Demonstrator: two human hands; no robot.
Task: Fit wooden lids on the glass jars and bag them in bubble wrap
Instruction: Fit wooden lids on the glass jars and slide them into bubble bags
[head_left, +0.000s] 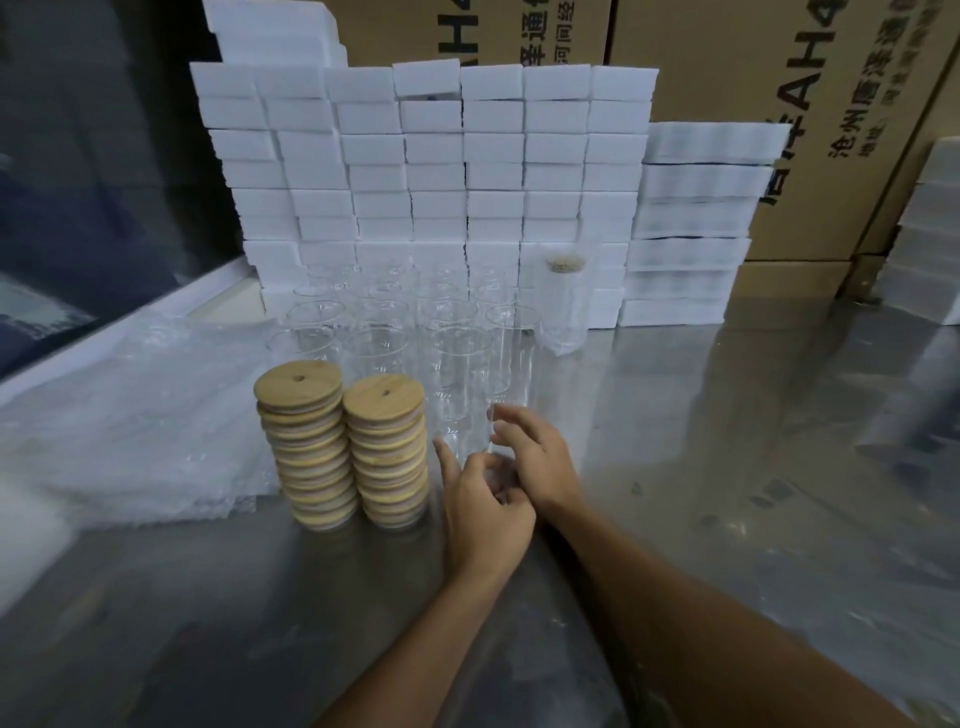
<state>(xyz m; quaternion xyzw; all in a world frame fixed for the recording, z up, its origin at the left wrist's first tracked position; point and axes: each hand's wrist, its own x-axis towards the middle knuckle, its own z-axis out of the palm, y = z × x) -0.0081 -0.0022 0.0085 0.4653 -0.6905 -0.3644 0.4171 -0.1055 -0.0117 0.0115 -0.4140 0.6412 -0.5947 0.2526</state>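
Note:
Several open glass jars (395, 332) stand in rows at the middle of the steel table (727, 467). The nearest jar (462, 384) is between my hands. My left hand (483, 509) curls round its base, index finger up along the left side. My right hand (540, 457) touches the jar's right side with loosely bent fingers. Two stacks of round wooden lids (306, 441) (387, 452) stand just left of my hands. One lidded jar in a bubble wrap bag (563, 301) stands at the back right of the rows. A pile of bubble wrap bags (145, 426) lies to the left.
A wall of white foam boxes (431, 171) rises behind the jars. Flat white trays (696, 223) are stacked to its right. Brown cardboard cartons (810, 104) stand at the back and right. The table's left edge meets a dark wall.

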